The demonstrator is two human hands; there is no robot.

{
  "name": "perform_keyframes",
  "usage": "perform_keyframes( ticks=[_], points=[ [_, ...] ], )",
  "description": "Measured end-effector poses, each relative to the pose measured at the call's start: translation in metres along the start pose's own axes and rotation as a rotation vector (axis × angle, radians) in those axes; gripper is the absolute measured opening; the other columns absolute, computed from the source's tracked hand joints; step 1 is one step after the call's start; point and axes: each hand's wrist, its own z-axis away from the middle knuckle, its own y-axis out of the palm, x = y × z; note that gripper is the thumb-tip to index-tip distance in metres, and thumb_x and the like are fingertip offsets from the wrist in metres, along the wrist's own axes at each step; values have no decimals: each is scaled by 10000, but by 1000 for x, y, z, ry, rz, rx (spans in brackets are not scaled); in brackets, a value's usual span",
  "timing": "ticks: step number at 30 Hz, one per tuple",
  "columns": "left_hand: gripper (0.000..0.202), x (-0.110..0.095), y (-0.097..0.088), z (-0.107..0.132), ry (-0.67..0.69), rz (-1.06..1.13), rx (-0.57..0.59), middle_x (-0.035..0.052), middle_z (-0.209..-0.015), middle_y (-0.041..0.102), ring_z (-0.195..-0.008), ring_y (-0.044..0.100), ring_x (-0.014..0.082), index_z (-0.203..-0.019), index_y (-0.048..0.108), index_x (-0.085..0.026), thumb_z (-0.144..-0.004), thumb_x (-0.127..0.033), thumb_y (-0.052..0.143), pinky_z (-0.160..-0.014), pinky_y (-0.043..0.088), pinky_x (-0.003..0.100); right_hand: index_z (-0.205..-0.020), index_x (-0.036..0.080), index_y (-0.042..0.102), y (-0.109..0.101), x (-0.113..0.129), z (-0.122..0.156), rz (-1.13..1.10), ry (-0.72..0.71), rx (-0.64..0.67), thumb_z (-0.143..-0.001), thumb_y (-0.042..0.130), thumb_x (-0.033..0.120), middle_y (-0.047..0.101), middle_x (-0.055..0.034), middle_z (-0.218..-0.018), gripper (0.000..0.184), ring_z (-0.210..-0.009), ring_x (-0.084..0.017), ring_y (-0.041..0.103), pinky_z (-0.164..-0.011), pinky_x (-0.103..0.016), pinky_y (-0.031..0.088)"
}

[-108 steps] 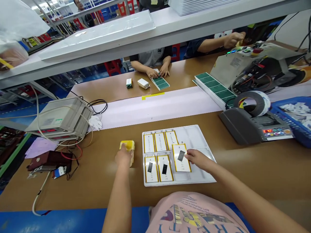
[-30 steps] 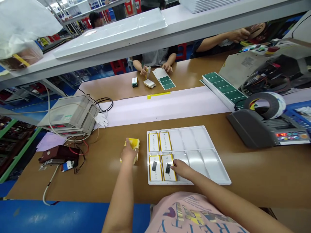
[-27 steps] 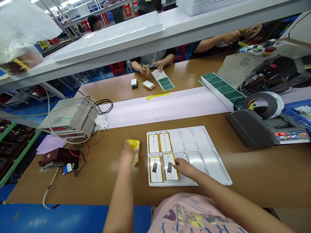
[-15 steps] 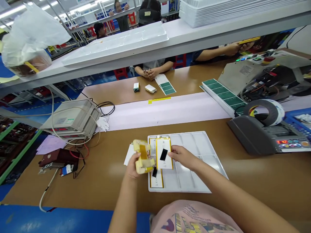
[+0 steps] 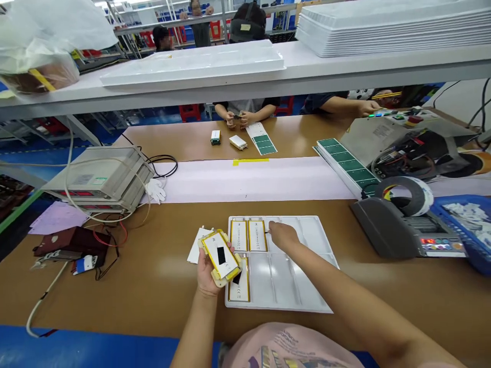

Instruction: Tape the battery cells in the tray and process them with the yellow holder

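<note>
Forward over the tray, the right hand stretches, fingers curled, their grip unclear, while the left hand clasps the holder.

Below centre, the left hand holds a battery in a yellow frame. The right hand is over a white tray.

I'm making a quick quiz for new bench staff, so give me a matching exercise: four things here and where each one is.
1. Yellow holder
2. White tray
3. Tape roll
4. Right hand

A. At the dark grey machine
B. Over the tray's far row
C. In the left hand
D. On the brown tabletop

Pairs: 1-C, 2-D, 3-A, 4-B
</note>
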Motion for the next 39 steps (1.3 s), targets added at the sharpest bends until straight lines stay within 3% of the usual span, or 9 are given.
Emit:
perform_keyframes(
  ticks=[5, 8, 12, 19, 24, 27, 32, 36, 39],
  points=[
    [479, -1, 0, 0, -22, -64, -155, 89, -1048, 560, -932, 554, 207, -1140, 458, -195, -765, -492, 426, -851, 423, 382, -1087, 160, 406, 24, 3, -17, 46, -17, 9, -780, 293, 241, 483, -81, -941, 337, -888, -43, 455, -814, -161, 316],
    [479, 2, 0, -2, -34, -78, -184, 91, -1005, 568, -880, 569, 198, -1133, 455, -181, -765, -488, 432, -828, 435, 388, -1045, 144, 440, 26, 0, -23, -5, 21, 48, -813, 220, 357, 491, -80, -902, 385, -812, -28, 465, -779, -153, 337],
    [478, 4, -3, -1, -57, -44, -185, 91, -994, 571, -883, 570, 195, -1123, 457, -181, -767, -498, 427, -828, 435, 389, -942, 138, 488, 22, -5, -32, -118, 85, 132, -795, 16, 551, 503, -55, -833, 644, -644, -4, 434, -687, -155, 355],
    [513, 7, -2, 0, -89, 0, -112, 99, -1004, 572, -892, 567, 214, -1110, 466, -167, -761, -537, 405, -806, 436, 405, -993, 112, 482, 27, 9, -30, -327, 23, 219, -783, 183, 550, 510, -47, -842, 570, -608, 33, 397, -659, -97, 326],
    [562, 7, -2, -3, -113, 34, -24, 101, -1016, 573, -930, 557, 211, -1119, 470, -157, -754, -575, 382, -834, 425, 395, -1010, 101, 472, 6, 21, -8, -447, -40, 203, -794, 224, 428, 503, -55, -957, 464, -659, 32, 405, -639, -76, 304],
    [574, 8, 1, -6, -118, 38, 31, 91, -1057, 565, -973, 540, 231, -1131, 472, -180, -743, -593, 381, -863, 403, 419, -1032, 139, 469, -8, 45, 20, -545, -210, 229, -791, 241, 433, 489, -28, -1021, 443, -757, 30, 434, -659, -54, 305],
    [639, 13, 3, -2, -136, 25, 110, 85, -1029, 577, -947, 549, 242, -1089, 511, -183, -639, -636, 495, -877, 390, 419, -906, 164, 518, -25, 80, 66, -311, -276, 206, -752, 346, 467, 524, -12, -888, 381, -735, 7, 420, -653, -84, 254],
    [685, 5, 0, 11, -114, 3, 181, 118, -1070, 537, -973, 516, 250, -1112, 491, -134, -615, -604, 532, -892, 368, 444, -919, 169, 503, -28, 55, 72, -129, -97, -9, -768, 178, 610, 516, -41, -863, 569, -735, -11, 426, -672, -108, 255],
    [627, -15, 4, 22, -4, -46, 121, 103, -1104, 509, -928, 519, 205, -1159, 453, -158, -644, -504, 539, -867, 397, 418, -952, 184, 491, -2, 27, 64, -25, -16, 78, -789, 112, 580, 514, -44, -870, 571, -725, -19, 443, -679, -119, 280]
  ],
)
